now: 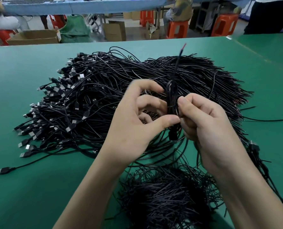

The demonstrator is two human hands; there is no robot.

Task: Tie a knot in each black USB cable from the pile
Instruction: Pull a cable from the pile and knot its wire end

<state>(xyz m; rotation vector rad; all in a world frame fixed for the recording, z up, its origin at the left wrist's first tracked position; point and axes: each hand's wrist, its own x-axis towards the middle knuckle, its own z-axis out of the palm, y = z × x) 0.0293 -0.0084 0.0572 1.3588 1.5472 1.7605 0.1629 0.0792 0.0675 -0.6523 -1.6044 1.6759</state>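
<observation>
The black USB cable (171, 98), a thin, round, rubber-sheathed lead, is held up between both hands above the middle of the pile, gathered into a narrow upright bundle of several strands. Its free tail (178, 63) rises from the bundle and ends in a stripped tip showing a little red. A dark moulded plug seems to hang just below the thumbs, though blur makes that uncertain.

The left hand (134, 126) pinches the bundle from the side, with the thumb tip pressed on the strands and the index finger curled over the top. The right hand (210, 129) takes it from the opposite side, fingers curled in and nipping the strands at nearly the same spot. Whether a loop is already closed cannot be told.

The large pile of loose black cables (96, 90) spreads over the green table mat (30, 187) behind the hands, with silver-tipped plugs (68, 129) fanned to the person's left. A smaller, dense heap of black cables (167, 199) lies nearer the person, between the forearms.

Such a lead is likely very light and limp, with just enough spring to let a loose loop open again. The smooth sheath may slide through dry fingers. The stripped tip looks delicate, so the better hold is probably on the sheath a little back from it, while the other hand keeps the loop pinched flat.
</observation>
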